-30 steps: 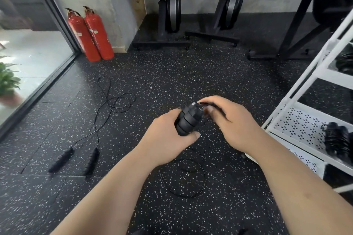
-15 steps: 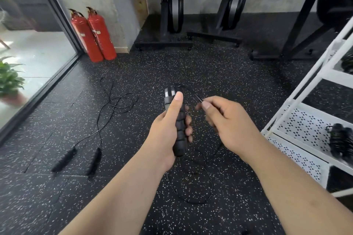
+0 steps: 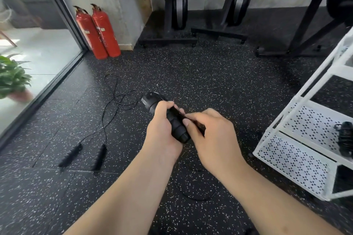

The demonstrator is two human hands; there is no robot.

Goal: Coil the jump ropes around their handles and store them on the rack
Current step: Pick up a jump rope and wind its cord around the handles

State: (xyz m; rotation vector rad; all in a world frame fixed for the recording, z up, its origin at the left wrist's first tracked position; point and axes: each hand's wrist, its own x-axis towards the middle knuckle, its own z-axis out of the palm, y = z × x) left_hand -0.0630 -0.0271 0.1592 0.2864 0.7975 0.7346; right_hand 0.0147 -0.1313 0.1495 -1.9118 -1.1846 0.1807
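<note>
My left hand [image 3: 162,129] grips the black ribbed jump rope handles [image 3: 176,127] held together, tilted with their top ends to the upper left. My right hand [image 3: 212,137] pinches the thin black cord [image 3: 194,195] against the handles; its loose loop hangs down to the floor below my hands. A second jump rope [image 3: 104,120] lies uncoiled on the floor at left, its two black handles [image 3: 86,155] side by side. A coiled jump rope [image 3: 345,139] rests on the white perforated rack [image 3: 298,160] at right.
Two red fire extinguishers [image 3: 97,30] stand by the wall at the back left. A glass wall [image 3: 38,47] runs along the left, with a potted plant [image 3: 13,80] behind it. Black gym machine stands [image 3: 172,40] sit at the back. The floor is black speckled rubber.
The handles have tipped from upright to leaning upper left. My right hand has moved in from beside them and now presses the cord against the handles.
</note>
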